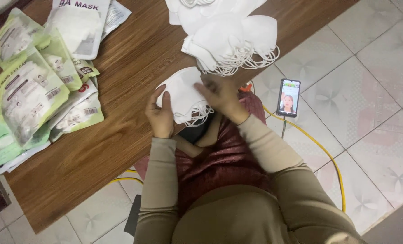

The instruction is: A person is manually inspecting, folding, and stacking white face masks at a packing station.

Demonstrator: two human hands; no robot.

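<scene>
white masks (183, 97), a small stack, gripped by left hand (160, 115) fingers and right hand (222, 96) fingers.

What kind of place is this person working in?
Probably a home used for small packing work: a low brown wooden table on a pale tiled floor, a heap of white folded face masks, green-and-white sealed mask packets, and a propped smartphone.

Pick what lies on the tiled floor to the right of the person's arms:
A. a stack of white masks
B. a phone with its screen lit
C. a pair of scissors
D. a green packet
B: a phone with a lit screen lies on the floor tiles, joined to a yellow cable; the loose masks and packets are on the wooden table.
</scene>
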